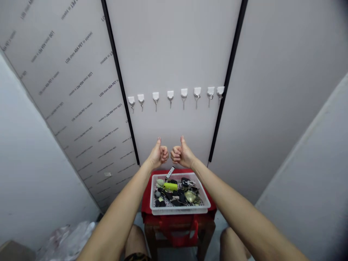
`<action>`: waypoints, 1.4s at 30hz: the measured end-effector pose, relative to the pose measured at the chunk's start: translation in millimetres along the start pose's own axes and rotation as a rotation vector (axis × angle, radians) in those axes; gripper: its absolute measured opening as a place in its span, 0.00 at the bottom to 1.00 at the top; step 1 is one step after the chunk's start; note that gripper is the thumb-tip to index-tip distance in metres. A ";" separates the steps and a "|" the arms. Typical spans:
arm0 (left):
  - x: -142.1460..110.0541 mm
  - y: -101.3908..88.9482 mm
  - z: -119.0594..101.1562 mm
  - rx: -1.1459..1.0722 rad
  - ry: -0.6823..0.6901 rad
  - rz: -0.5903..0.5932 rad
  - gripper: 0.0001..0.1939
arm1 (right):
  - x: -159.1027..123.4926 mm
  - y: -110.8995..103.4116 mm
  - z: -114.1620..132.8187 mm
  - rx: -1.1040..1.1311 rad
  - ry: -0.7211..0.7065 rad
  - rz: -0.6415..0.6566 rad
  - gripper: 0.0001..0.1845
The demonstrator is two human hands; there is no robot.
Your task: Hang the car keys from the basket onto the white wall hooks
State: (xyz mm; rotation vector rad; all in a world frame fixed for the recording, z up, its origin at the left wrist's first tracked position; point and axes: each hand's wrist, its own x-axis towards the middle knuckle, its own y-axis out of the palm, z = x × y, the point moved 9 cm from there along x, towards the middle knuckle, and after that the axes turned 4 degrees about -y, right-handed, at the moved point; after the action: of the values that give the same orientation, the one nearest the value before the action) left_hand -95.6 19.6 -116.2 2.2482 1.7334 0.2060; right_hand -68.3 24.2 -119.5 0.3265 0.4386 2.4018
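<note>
Both my hands are raised in front of the wall, thumbs pointing up and the other fingers curled in. My left hand (158,154) and my right hand (184,154) face each other with a small gap between them, and nothing shows in either. Below them sits a white plastic basket (179,210) holding a jumble of keys and key fobs (176,195). Among these are a yellow-green tag (170,186) and a pale round piece (190,196). A white strip with dark marks (170,172) leans over the basket's back rim.
A row of several white adhesive hooks (170,95) runs across the wall panel (174,47) between two black strips. The basket stands on a stool (156,229) covered with red cloth (146,203). Clear plastic bags (70,241) and a cardboard box (16,251) lie lower left.
</note>
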 end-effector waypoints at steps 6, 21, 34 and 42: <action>16.7 -0.5 0.2 0.056 -0.014 -0.008 0.29 | 8.0 -5.5 6.3 -0.062 -0.031 0.029 0.31; -4.4 -37.4 101.4 1.343 0.137 -0.270 0.03 | -39.1 -68.3 -96.1 -1.446 0.085 -0.156 0.06; 13.1 -39.2 13.2 -0.175 0.247 -0.306 0.11 | -18.9 -23.5 -33.4 -0.444 -0.108 -0.061 0.19; 5.0 -62.7 10.9 -0.573 0.271 -0.388 0.07 | -22.1 -39.3 -30.8 -0.321 -0.047 -0.208 0.11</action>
State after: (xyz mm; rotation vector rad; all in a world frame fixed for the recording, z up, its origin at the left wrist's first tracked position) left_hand -148.8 37.3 -146.6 1.5019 1.8912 0.8295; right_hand -39.9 31.2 -165.6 0.1829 0.0570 2.2103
